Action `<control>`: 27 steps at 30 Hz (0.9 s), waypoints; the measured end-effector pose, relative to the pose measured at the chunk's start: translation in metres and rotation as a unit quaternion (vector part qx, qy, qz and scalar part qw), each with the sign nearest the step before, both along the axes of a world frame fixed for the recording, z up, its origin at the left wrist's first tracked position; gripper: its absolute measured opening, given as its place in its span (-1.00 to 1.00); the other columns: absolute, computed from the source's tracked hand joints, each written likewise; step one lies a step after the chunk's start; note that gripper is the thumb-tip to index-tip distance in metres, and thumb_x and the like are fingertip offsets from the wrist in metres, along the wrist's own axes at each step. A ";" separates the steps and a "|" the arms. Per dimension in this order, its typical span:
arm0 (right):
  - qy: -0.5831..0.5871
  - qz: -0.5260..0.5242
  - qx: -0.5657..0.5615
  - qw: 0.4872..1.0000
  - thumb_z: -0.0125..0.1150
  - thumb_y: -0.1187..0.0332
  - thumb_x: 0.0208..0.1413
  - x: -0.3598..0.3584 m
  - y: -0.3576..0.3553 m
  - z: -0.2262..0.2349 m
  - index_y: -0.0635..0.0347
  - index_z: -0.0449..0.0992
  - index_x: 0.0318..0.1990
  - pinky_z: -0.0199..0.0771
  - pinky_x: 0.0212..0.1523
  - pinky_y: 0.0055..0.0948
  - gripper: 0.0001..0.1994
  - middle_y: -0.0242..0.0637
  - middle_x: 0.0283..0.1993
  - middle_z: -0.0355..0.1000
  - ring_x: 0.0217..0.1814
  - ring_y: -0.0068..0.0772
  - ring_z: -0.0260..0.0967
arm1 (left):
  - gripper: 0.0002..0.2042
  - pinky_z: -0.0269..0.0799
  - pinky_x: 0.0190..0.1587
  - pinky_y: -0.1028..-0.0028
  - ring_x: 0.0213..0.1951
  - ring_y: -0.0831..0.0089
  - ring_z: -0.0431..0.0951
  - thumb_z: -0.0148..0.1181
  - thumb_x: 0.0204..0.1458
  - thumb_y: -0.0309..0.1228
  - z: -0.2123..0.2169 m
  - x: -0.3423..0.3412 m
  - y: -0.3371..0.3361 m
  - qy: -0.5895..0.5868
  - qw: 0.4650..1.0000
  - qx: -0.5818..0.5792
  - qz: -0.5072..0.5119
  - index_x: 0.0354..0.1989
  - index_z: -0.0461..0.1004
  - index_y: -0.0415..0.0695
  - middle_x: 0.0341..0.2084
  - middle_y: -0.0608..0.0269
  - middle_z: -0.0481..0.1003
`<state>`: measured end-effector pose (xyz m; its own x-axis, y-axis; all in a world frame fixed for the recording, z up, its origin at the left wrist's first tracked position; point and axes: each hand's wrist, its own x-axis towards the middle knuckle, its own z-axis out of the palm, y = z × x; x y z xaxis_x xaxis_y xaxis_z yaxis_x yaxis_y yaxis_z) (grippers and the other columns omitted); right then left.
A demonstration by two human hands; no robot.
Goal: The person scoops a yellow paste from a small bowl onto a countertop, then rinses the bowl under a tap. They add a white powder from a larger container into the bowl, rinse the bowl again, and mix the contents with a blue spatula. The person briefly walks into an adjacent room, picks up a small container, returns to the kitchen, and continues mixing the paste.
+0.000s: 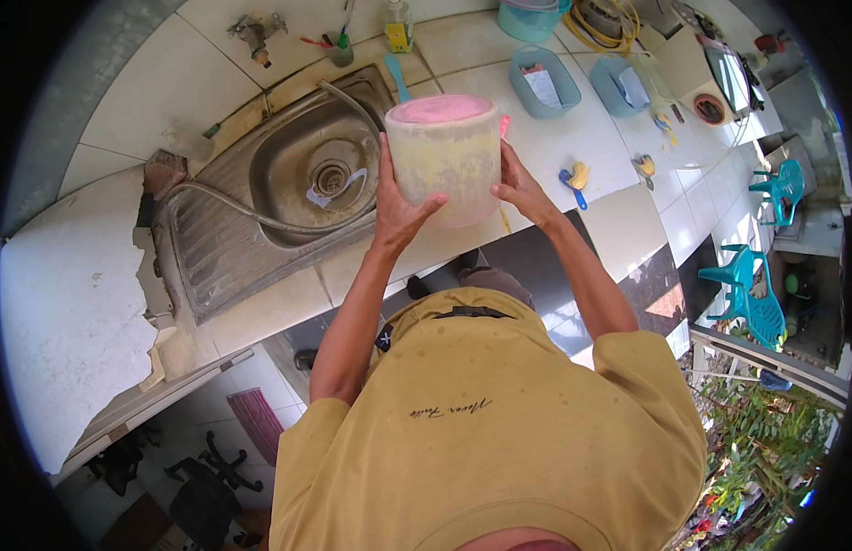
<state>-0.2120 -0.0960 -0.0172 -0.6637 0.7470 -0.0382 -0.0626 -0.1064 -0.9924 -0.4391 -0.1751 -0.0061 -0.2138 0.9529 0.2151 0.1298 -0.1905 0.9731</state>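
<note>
Between my two hands is a large translucent plastic canister (447,170) with a pink lid (442,109), its wall streaked with pale yellow residue. My left hand (400,200) presses its left side, thumb across the front. On the opposite side my right hand (522,190) grips the canister, thumb near its lower edge. The fingers behind it are partly hidden. The canister is upright at the counter's front, right of the steel sink (288,174); whether its base touches the counter I cannot tell. A small pink part (505,125) shows beside my right fingers.
A grey hose (260,219) loops through the sink beneath a wall tap (258,39). Behind the canister lies a turquoise-handled utensil (396,77). Two blue-green baskets (545,84) and a blue-handled brush (575,182) are to the right. A broken-edged white panel (77,303) is at far left.
</note>
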 end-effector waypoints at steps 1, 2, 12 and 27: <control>0.001 -0.001 0.004 1.000 0.30 0.16 -0.06 0.000 0.000 0.000 0.21 -0.29 0.44 -0.21 0.46 -0.20 0.02 -0.06 0.48 -0.18 0.54 -0.16 -0.24 | 0.34 0.10 0.32 0.27 0.31 0.10 0.16 0.47 -0.40 0.19 0.003 0.001 0.001 -0.004 1.000 -0.002 0.001 0.41 -0.32 -0.29 0.33 -0.18 0.02; 0.003 -0.002 0.009 1.000 0.30 0.17 -0.06 -0.001 0.000 0.001 0.21 -0.28 0.44 -0.21 0.46 -0.20 0.02 -0.06 0.48 -0.18 0.54 -0.16 -0.24 | 0.34 0.10 0.32 0.27 0.31 0.10 0.16 0.47 -0.40 0.19 0.005 0.001 0.002 -0.009 1.000 -0.004 0.002 0.42 -0.32 -0.28 0.33 -0.18 0.01; 0.014 -0.014 0.027 0.999 0.27 0.22 -0.01 -0.005 0.003 -0.001 0.22 -0.26 0.44 -0.16 0.45 -0.24 -0.04 -0.09 0.46 -0.12 0.51 -0.20 -0.15 | 0.34 0.07 0.32 0.29 0.32 0.13 0.15 0.46 -0.38 0.19 -0.003 -0.005 0.013 -0.003 1.000 -0.009 -0.015 0.41 -0.33 -0.30 0.33 -0.16 0.01; -0.158 -0.068 -0.087 0.981 0.04 -0.16 0.15 -0.006 0.027 0.053 0.34 0.08 0.34 0.26 0.22 -0.41 -0.18 -0.05 0.24 0.26 0.20 -0.30 0.31 | 0.07 0.10 0.29 0.32 0.29 0.09 0.19 0.17 -0.01 0.19 0.037 -0.021 0.054 -0.073 0.979 -0.183 -0.057 0.39 -0.25 -0.40 0.29 -0.22 0.11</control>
<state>-0.2185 -0.0688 0.0360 -0.4925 0.7918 -0.3613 0.2197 -0.2886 -0.9319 -0.4606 -0.1214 0.0311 -0.1038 0.9801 -0.1691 -0.0166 0.1683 0.9856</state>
